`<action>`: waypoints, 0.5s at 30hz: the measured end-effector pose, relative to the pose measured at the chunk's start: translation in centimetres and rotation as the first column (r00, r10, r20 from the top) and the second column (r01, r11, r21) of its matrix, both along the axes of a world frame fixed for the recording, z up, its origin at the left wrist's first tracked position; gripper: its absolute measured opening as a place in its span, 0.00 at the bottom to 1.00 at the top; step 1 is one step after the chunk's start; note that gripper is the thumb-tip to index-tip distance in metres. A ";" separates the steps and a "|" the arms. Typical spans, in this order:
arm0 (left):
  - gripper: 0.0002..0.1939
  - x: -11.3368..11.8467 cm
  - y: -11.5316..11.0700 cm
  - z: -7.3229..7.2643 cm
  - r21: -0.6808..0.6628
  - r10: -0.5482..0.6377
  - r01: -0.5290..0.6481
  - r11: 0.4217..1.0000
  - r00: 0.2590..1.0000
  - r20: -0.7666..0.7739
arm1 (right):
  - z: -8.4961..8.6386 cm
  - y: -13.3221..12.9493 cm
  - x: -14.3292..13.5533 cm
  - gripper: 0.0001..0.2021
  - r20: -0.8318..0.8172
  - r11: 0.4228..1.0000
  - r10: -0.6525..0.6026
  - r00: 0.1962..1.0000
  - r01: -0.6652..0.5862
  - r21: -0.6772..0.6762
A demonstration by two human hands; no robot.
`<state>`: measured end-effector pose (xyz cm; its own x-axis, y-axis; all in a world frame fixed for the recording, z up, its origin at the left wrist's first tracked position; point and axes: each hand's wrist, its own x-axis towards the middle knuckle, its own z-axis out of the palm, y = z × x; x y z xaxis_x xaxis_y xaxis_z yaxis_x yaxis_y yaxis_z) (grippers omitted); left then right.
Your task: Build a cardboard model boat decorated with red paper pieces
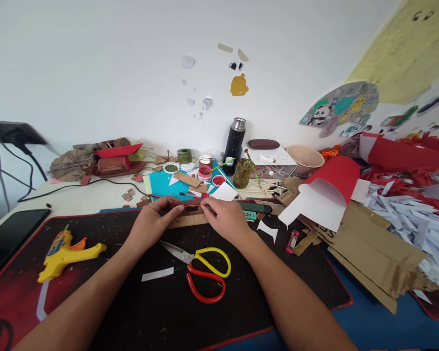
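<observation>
A thin reddish-brown strip (193, 208) stretches between my two hands over the back of the dark mat. My left hand (158, 216) pinches its left end between thumb and fingers. The fingertips of my right hand (225, 218) are closed on the other end. Just below the strip lies a piece of brown cardboard (188, 219), partly covered by the hands. Nearer to me, scissors (190, 261) with one yellow and one red handle lie with blades pointing left. A white paper strip (157, 274) is beside them. What the strip is made of I cannot tell.
A yellow glue gun (66, 254) lies left, near a phone (14, 239). Behind are paint jars (205, 171), a black thermos (235, 141) and a model boat (111, 161). Rolled red paper (336, 180), cardboard (376, 248) and white paper scraps (417, 219) crowd the right.
</observation>
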<state>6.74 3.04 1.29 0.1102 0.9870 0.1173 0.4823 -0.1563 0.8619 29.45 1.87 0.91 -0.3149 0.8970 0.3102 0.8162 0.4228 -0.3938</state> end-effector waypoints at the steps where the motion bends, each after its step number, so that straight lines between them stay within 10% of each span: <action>1: 0.23 0.0 0.0 0.0 0.000 0.000 0.000 1.000 1.000 -0.003 | 0.0 0.0 0.0 0.08 0.002 1.000 -0.002 1.000 0.002 0.000; 15: 0.25 -0.3 0.1 -0.2 0.005 -0.040 0.040 0.999 0.999 -0.026 | -0.1 0.0 0.0 0.08 -0.012 1.000 -0.006 1.000 0.006 -0.005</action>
<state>6.44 3.18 1.07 0.1524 0.9810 0.1199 0.4977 -0.1810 0.8483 29.41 1.89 0.83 -0.3055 0.9004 0.3097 0.8140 0.4157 -0.4056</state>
